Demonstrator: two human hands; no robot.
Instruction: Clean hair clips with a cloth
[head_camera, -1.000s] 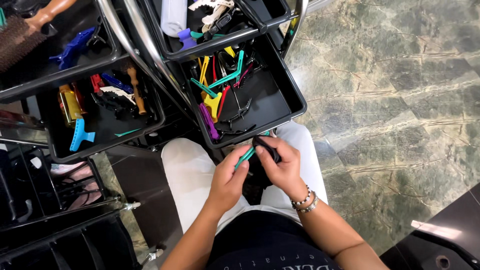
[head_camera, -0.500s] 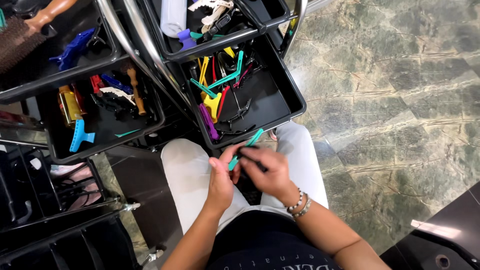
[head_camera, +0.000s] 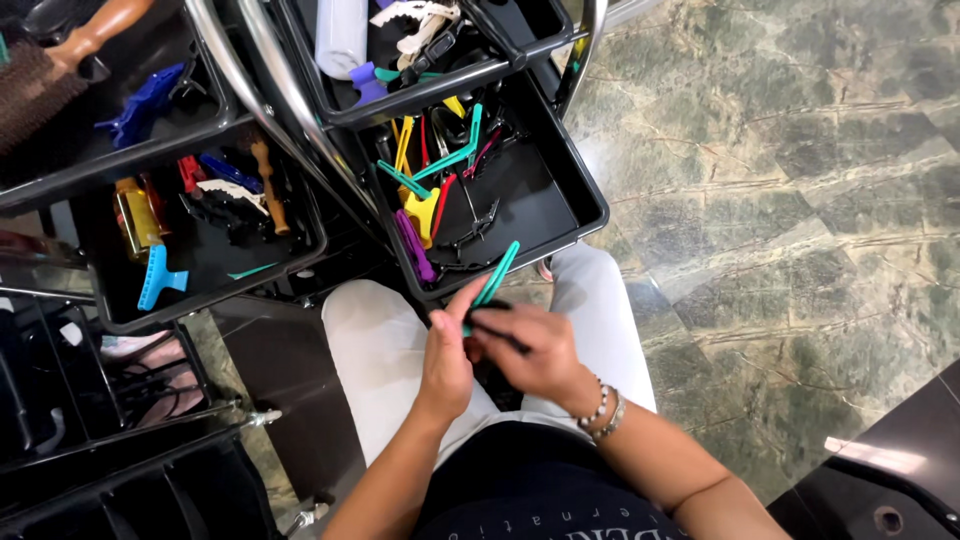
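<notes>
Green marble floor (head_camera: 780, 200), black trolley trays (head_camera: 585, 200) on chrome frame (head_camera: 290, 95)

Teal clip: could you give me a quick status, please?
Left hand and right hand both grip teal clip over lap. Black tray just ahead.

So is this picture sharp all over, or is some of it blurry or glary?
Head view: the black tray with its coloured hair clips is fairly crisp; the right hand and the dark thing it holds look a little motion-smeared beside the teal clip pinched by the left hand; bright glare streaks the chrome trolley tubes; straight edges bow outward, a wide-lens effect.
</notes>
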